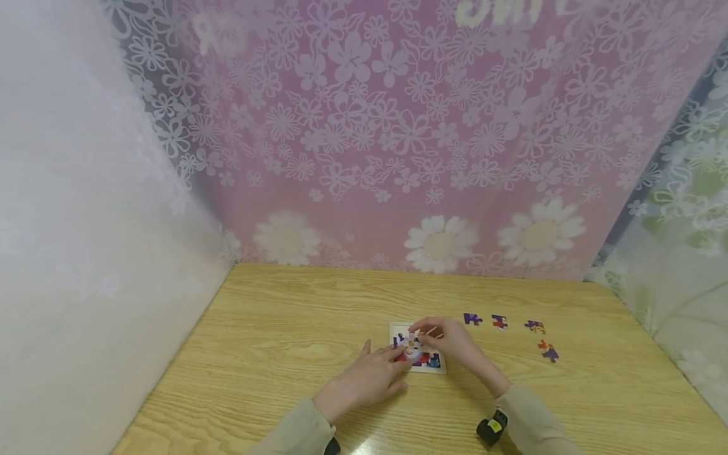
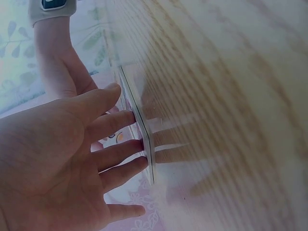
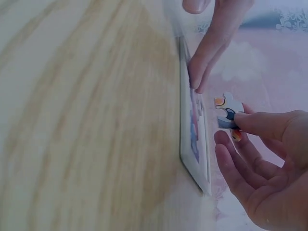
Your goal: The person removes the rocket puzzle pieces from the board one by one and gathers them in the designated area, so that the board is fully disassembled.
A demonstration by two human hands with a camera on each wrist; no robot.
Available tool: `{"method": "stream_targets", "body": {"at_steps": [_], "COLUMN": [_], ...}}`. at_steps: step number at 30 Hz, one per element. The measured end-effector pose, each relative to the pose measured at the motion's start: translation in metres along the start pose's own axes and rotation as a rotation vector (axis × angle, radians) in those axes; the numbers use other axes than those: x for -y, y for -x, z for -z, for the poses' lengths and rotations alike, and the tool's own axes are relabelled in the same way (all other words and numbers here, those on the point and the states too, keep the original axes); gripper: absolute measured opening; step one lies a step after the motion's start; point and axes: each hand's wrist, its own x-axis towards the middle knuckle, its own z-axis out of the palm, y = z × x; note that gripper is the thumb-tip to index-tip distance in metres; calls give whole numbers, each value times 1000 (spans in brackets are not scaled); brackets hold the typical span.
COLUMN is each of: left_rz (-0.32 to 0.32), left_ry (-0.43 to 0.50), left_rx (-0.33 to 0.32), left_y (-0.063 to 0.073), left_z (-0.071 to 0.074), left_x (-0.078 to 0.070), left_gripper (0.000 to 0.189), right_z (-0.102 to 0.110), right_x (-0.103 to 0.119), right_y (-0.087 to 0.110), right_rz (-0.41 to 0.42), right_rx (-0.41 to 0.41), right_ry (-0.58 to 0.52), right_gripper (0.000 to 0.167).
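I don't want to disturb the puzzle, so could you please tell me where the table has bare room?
The table is bare between the left hand and pale left curtain, and between the loose pieces and right curtain. The puzzle tray, under that hand and the right hand, is crowded.

Probably wooden table (image 1: 273, 341), puzzle board (image 1: 400, 325), four loose jigsaw pieces (image 1: 499, 321)

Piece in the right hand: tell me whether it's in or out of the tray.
Out. In the right wrist view, the right hand pinches the piece, with a gap to the tray.
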Motion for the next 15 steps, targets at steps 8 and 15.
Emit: {"method": "stream_targets", "body": {"at_steps": [8, 15], "left_rz": [2, 4], "left_ry": [5, 8], "left_rx": [5, 7], "left_y": [-1, -1], "left_z": [0, 0], "left_x": [0, 0], "left_gripper": [50, 50], "right_z": [9, 13], "right_x": [2, 4], "right_y": [0, 1], "right_rz": [4, -89], "right_rx": [-9, -35], "right_ry": [-107, -203], "right_gripper": [23, 24]}}
